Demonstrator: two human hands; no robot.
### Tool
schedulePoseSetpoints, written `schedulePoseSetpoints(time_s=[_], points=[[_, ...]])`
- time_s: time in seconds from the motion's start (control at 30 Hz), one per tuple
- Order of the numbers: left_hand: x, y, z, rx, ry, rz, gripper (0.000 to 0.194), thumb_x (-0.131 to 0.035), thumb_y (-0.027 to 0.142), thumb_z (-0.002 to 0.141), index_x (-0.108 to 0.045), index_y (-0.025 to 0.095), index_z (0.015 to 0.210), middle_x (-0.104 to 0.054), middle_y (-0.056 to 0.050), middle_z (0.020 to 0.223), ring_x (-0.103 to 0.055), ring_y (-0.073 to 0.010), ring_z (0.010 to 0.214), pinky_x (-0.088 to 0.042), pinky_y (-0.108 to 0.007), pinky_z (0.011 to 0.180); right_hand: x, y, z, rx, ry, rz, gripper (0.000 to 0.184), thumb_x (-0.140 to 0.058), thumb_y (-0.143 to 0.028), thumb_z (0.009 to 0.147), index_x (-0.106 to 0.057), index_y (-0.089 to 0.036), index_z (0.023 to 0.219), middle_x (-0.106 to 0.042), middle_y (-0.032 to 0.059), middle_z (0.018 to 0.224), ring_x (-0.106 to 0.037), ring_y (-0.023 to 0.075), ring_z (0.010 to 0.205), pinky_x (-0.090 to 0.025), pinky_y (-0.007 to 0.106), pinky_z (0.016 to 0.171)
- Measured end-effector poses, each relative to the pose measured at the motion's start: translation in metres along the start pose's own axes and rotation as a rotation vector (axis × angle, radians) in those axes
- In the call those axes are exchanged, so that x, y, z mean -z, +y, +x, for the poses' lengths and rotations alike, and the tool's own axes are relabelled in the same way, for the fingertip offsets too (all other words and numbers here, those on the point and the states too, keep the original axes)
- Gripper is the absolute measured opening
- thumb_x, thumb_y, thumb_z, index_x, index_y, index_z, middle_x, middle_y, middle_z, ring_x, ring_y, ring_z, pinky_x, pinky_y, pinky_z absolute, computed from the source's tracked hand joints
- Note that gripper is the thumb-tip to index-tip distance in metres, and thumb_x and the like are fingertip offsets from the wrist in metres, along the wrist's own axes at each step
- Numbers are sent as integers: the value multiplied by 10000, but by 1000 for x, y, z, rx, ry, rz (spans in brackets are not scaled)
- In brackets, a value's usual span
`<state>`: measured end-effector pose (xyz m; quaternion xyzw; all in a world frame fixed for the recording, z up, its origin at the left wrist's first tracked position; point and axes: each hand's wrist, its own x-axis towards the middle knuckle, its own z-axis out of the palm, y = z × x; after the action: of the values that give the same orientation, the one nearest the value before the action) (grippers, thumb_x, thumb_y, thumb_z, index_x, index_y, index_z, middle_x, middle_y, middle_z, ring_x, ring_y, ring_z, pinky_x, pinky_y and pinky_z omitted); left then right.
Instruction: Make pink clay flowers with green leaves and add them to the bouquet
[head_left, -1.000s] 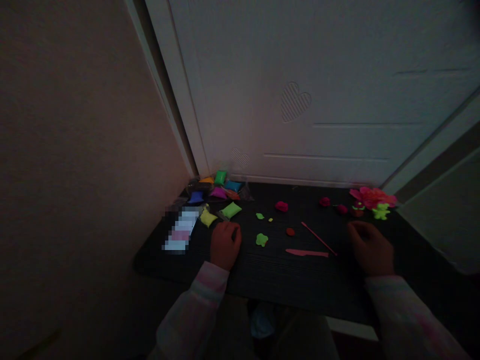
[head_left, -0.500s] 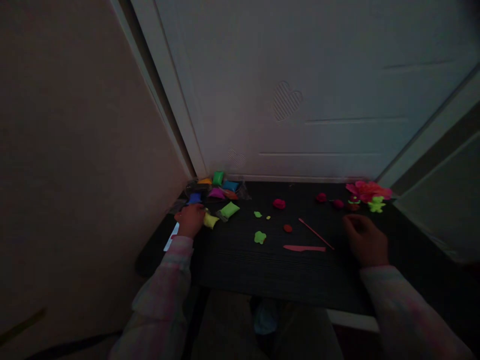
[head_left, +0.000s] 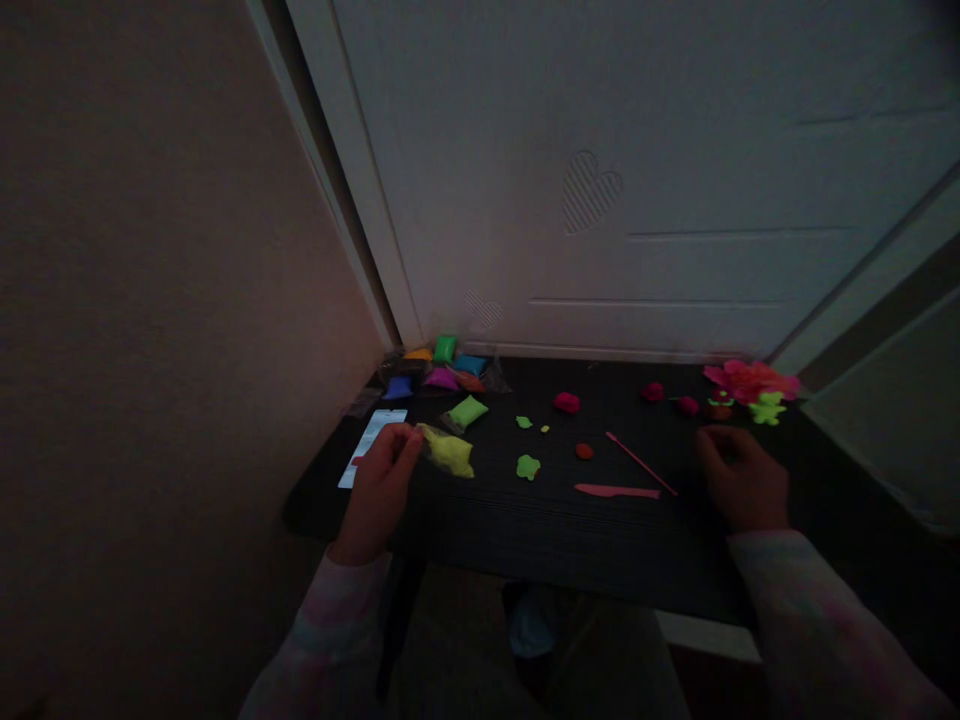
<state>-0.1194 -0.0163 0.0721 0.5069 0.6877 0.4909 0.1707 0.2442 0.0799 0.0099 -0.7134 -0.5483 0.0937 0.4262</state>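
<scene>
My left hand [head_left: 379, 490] pinches the clear edge of a packet of yellow modelling clay [head_left: 452, 455], lifted in front of the other packets. Under and behind that hand lies a phone [head_left: 375, 440] with a lit screen. My right hand [head_left: 746, 480] is closed at the table's right side, thumb against curled fingers; whatever it holds, if anything, is hidden. Between the hands lie a flat green clay piece [head_left: 528, 467], a smaller green piece [head_left: 523, 422], a tiny yellow bit [head_left: 545, 429], a red disc [head_left: 584, 452], a pink plastic knife [head_left: 616, 491] and a thin pink stick [head_left: 641, 463].
Several coloured clay packets, including a light green one [head_left: 466, 412] and a blue one [head_left: 399, 387], lie at the back left. A magenta lump [head_left: 567, 402] sits mid-back. A pink flower [head_left: 750, 380] and a green bear figure [head_left: 766, 408] stand back right. A white door [head_left: 480, 200] rises behind.
My left hand has drawn back toward me from the packets with the yellow clay packet, uncovering the phone. My right hand stays closed in about the same place. The view has shifted slightly.
</scene>
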Motion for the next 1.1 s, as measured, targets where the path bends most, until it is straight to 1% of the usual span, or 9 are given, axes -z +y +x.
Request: schedulePoseSetpoints(time_s=[0.07,0.17,0.23,0.3,0.4,0.63,0.77,0.93,1.1], points=[[-4,9,-19,29,-46,-75,210,-449,399,787,-497,201,737,-559,18,655,-526,-121,568,-425,-237,506,4,-15,-13,44,-29,47,297,-463,-474,701,-561,-200,763,-623,104,774,-604,297,795,-444,453,765],[-14,21,-42,140,-105,-292,171,-495,368,770,-494,201,732,-555,14,676,-519,-119,590,-417,-232,512,11,-51,-57,175,-153,191,329,-429,-506,758,-567,-226,863,-628,86,886,-596,281,873,-463,428,792],[-21,26,-55,170,-148,-353,148,-499,346,771,-499,202,736,-557,13,678,-527,-122,606,-418,-228,522,13,-78,-95,268,-340,285,321,-465,-500,761,-560,-288,982,-656,29,911,-622,230,832,-513,366,731],[-27,28,-66,179,-213,-359,144,-492,339,779,-500,202,737,-558,13,670,-532,-125,608,-419,-226,527,11,-101,-130,353,-529,438,404,-563,-422,739,-503,-297,1118,-638,34,1022,-619,207,856,-518,345,744],[-34,29,-77,160,-244,-301,130,-490,317,802,-507,198,752,-560,17,694,-536,-122,662,-419,-218,594,3,-119,-159,327,-519,512,251,-556,-340,774,-564,-261,1013,-643,34,968,-607,182,861,-498,306,766],[-39,34,-87,227,-265,-534,126,-484,279,824,-503,191,736,-591,37,660,-558,-103,667,-422,-204,652,-6,-110,-163,33,-529,687,229,-574,-353,770,-579,-202,942,-619,53,937,-575,182,870,-461,284,763],[-37,32,-83,250,-331,-571,163,-504,286,812,-585,173,726,-669,-1,710,-607,-129,762,-440,-230,736,-4,-107,-162,-92,-554,739,244,-563,-405,762,-566,-189,874,-586,35,825,-542,161,750,-447,267,659],[-35,19,-75,365,-547,-625,207,-529,269,788,-681,166,883,-723,-26,782,-644,-164,808,-464,-276,789,-1,-104,-160,-101,-594,676,235,-576,-421,747,-530,-192,721,-486,-20,683,-459,119,634,-392,230,559],[-39,12,-74,323,-574,-591,145,-628,235,695,-719,187,797,-719,-12,849,-637,-173,825,-479,-261,767,-1,-101,-161,-41,-628,600,244,-546,-428,766,-518,-191,715,-438,-30,679,-428,112,620,-376,232,556]])
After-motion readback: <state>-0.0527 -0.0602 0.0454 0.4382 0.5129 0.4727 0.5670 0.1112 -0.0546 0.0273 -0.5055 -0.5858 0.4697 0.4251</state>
